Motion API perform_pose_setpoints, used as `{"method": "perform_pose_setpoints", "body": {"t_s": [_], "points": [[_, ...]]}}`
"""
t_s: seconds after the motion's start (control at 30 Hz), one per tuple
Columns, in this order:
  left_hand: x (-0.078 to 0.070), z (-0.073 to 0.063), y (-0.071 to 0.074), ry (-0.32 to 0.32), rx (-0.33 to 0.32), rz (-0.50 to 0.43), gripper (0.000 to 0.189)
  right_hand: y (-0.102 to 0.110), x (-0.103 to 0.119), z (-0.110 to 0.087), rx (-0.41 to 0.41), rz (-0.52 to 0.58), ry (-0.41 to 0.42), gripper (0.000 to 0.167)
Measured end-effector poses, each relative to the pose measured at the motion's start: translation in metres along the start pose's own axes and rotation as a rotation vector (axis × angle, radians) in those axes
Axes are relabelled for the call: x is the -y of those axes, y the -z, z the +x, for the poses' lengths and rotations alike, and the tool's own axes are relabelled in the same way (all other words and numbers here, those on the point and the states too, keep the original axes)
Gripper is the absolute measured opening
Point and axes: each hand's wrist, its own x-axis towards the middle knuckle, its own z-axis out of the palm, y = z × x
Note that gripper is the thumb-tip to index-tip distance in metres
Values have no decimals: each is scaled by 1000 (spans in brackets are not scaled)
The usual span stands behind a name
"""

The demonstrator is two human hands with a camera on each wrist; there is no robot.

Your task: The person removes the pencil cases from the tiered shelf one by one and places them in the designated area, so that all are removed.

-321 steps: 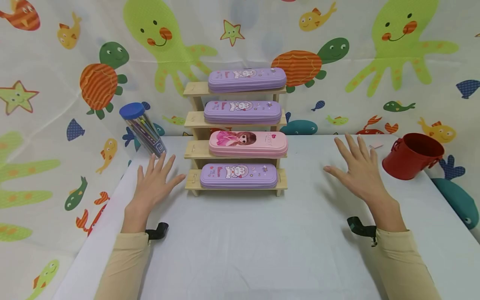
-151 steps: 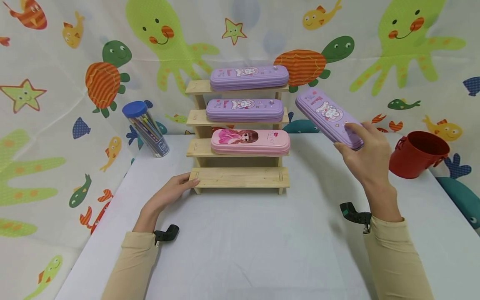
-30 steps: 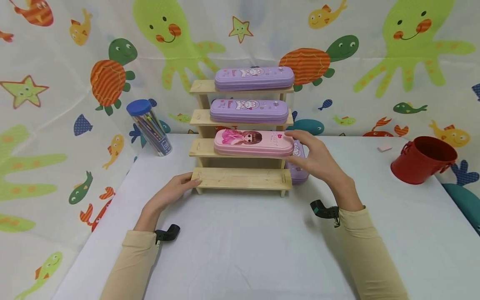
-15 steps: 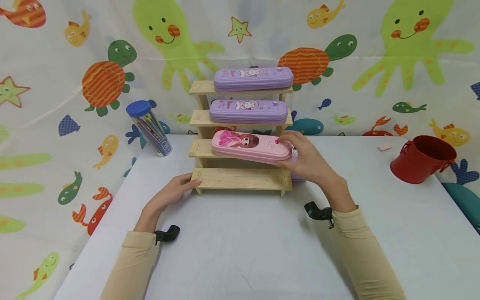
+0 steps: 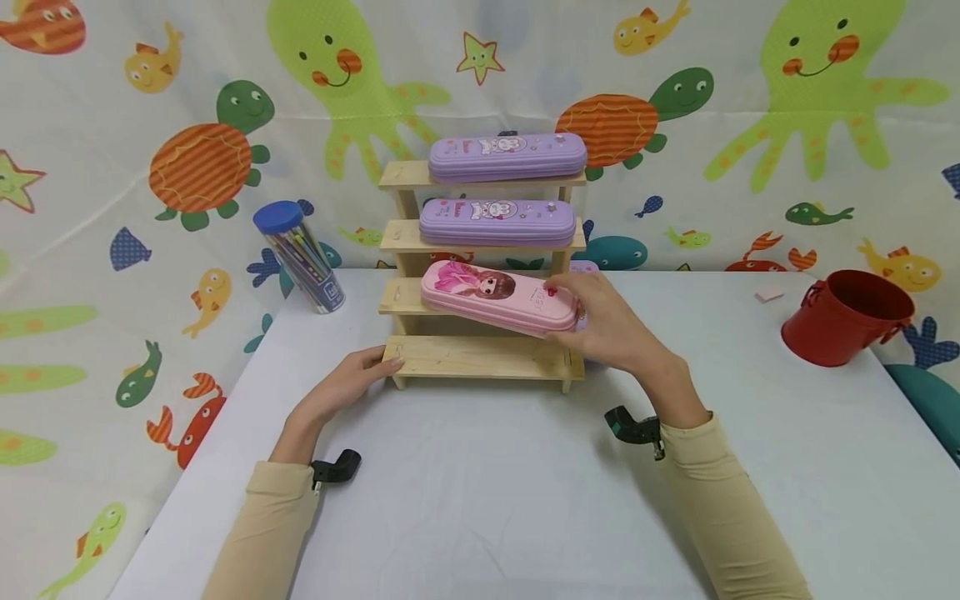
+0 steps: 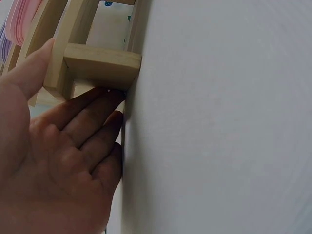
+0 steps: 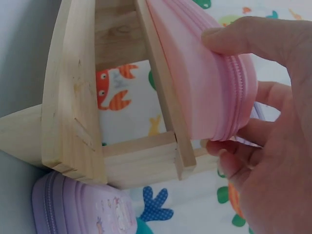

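Note:
My right hand (image 5: 611, 325) grips the right end of the pink pencil case (image 5: 495, 292) with a doll picture. The case slants across the third tier of the wooden stepped rack (image 5: 480, 357), its right end pulled forward past the shelf edge. In the right wrist view my thumb presses one face of the pink pencil case (image 7: 195, 73) and the fingers curl at the other. My left hand (image 5: 341, 387) holds the left end of the bottom shelf, thumb on top; the left wrist view shows the fingers beside the wooden leg (image 6: 100, 63).
Purple pencil cases (image 5: 498, 222) lie on the upper two tiers. Another purple case (image 7: 83, 204) lies on the table beside the rack, mostly hidden behind my right hand. A pen tub (image 5: 300, 258) stands left, a red bucket (image 5: 843, 321) right, a pink eraser-like block (image 5: 768, 293) near it.
My right hand took a purple case off the bottom tier and set it down right of the rack. It then took hold of the pink case and turned its right end forward.

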Motion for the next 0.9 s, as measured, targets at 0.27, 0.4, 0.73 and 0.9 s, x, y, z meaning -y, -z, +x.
{"method": "perform_pose_setpoints", "body": {"t_s": [0.27, 0.4, 0.73, 0.9], "points": [[-3, -1, 2, -8, 0, 4, 71, 0, 4, 1, 38, -37, -34, 72], [-1, 0, 2, 0, -2, 9, 73, 1, 5, 0, 46, -59, -37, 73], [1, 0, -1, 2, -2, 13, 72, 8, 14, -11, -30, -13, 115, 63], [3, 2, -1, 8, -4, 25, 69, 19, 21, -17, -27, 58, 157, 59]]}}
